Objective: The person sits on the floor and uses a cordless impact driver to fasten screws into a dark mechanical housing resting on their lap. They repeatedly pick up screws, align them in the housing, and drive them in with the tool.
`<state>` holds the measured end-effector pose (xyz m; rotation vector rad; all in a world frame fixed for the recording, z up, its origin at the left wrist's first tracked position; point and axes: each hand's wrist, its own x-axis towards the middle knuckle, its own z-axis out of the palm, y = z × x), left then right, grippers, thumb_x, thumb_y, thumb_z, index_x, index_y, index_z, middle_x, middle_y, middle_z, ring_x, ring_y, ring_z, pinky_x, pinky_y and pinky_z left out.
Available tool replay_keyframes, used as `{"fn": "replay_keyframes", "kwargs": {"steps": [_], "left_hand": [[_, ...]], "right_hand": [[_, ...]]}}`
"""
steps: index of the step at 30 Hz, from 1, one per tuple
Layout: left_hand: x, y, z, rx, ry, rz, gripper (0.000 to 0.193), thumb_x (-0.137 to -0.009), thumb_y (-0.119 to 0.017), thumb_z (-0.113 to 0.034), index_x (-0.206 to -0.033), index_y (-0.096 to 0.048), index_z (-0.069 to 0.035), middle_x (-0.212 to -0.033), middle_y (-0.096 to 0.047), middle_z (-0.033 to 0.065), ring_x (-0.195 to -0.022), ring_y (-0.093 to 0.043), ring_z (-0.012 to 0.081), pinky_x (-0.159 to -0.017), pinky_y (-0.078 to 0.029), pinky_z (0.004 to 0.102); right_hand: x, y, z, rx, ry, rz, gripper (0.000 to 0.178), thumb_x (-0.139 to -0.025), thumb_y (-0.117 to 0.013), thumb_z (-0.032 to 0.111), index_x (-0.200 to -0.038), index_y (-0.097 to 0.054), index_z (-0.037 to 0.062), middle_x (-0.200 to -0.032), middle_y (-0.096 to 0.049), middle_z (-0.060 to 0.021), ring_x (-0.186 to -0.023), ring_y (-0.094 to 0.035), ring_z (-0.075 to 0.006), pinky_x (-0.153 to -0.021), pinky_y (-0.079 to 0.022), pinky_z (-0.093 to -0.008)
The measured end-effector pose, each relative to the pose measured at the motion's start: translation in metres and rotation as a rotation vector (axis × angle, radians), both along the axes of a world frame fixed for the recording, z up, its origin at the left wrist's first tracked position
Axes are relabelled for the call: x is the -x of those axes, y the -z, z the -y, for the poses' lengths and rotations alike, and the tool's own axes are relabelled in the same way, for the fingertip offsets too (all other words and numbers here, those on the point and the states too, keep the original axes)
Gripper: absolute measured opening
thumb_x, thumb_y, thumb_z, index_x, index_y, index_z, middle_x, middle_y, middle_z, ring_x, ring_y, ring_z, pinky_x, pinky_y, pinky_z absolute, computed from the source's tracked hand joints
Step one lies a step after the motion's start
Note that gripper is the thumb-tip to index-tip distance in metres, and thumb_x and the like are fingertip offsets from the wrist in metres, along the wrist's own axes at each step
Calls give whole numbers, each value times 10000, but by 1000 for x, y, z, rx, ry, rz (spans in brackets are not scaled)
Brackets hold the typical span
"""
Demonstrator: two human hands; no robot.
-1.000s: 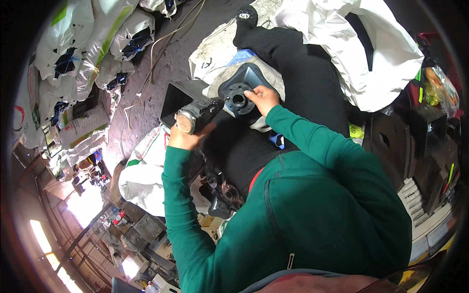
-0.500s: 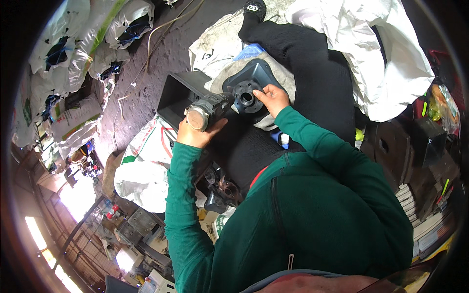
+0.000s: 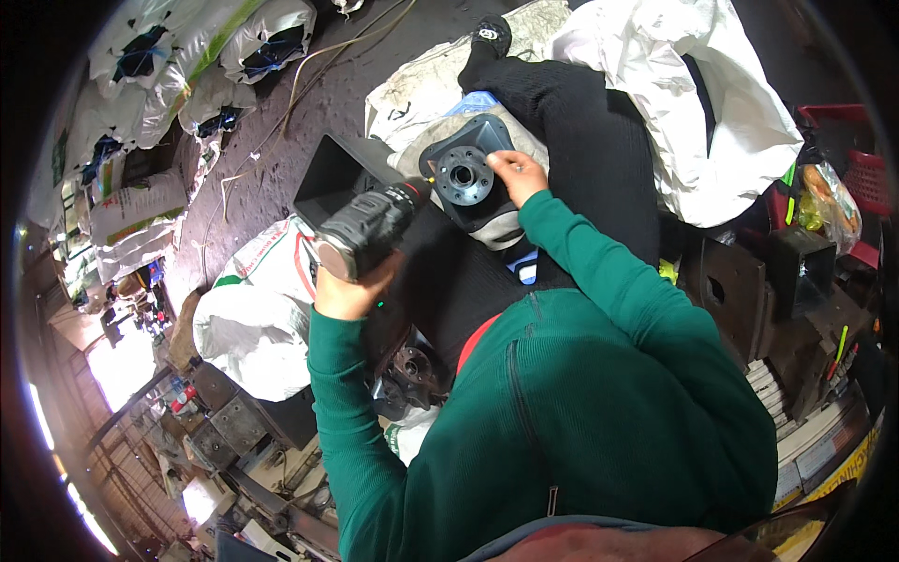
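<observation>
My left hand (image 3: 352, 287) is wrapped around the grip of a dark cordless drill (image 3: 367, 230). The drill's front end points up and right, close to the left edge of a black round flange (image 3: 471, 194) with a ring of holes and a raised open hub. This flange lies on a black, square-mouthed, funnel-like housing (image 3: 485, 137) that rests at my legs on a pale cloth. At the flange's right rim, the thumb and fingers of my right hand (image 3: 521, 178) are pinched together. Whether a small screw is also between them cannot be seen.
An open black box (image 3: 339, 180) stands left of the housing. White sacks (image 3: 253, 342) lie at the left, and a large white sheet (image 3: 688, 112) at the upper right. Dark metal parts (image 3: 412, 370) sit below the drill. A cable (image 3: 304, 80) crosses the floor.
The drill has tilted and drawn back from the flange to the lower left. My right fingers have shifted from near the hub to the flange's outer rim. The whole view has turned slightly.
</observation>
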<state>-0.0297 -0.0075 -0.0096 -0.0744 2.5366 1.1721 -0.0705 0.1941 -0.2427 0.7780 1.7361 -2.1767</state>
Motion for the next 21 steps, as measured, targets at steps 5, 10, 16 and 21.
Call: {"fn": "replay_keyframes", "kwargs": {"steps": [5, 10, 16, 21], "left_hand": [[-41, 3, -13, 112, 159, -77, 529, -674, -747, -90, -1161, -557, -3, -1083, -624, 144, -1015, -603, 282, -898, -466, 365], [-63, 11, -31, 49, 178, -99, 581, -666, -753, -89, -1187, -520, 21, -1056, -633, 145, -965, -629, 260, -862, -484, 343], [-56, 8, -34, 120, 226, -245, 366, -694, -720, -61, -1047, -627, -32, -963, -657, 111, -856, -643, 249, -759, -504, 349], [-55, 7, -29, 1, 177, -117, 427, -692, -724, -59, -1096, -593, -17, -991, -652, 120, -886, -643, 243, -781, -502, 341]], "right_hand": [[-21, -25, -43, 959, -60, 207, 356, -956, -422, 187, -1224, -518, -26, -1040, -630, -107, -979, -629, -225, -819, -548, -384], [-35, -44, -46, 1221, -197, 264, 431, -983, -372, 281, -1275, -468, -21, -1214, -574, -159, -1152, -548, -277, -885, -510, -422], [-33, -58, -40, 1211, -379, 271, 491, -989, -366, 372, -1243, -499, -26, -1141, -593, -147, -995, -611, -221, -847, -530, -424], [-35, -59, -37, 1199, -461, 279, 516, -976, -398, 413, -1222, -522, -24, -1069, -616, -120, -906, -629, -192, -822, -543, -409]]}}
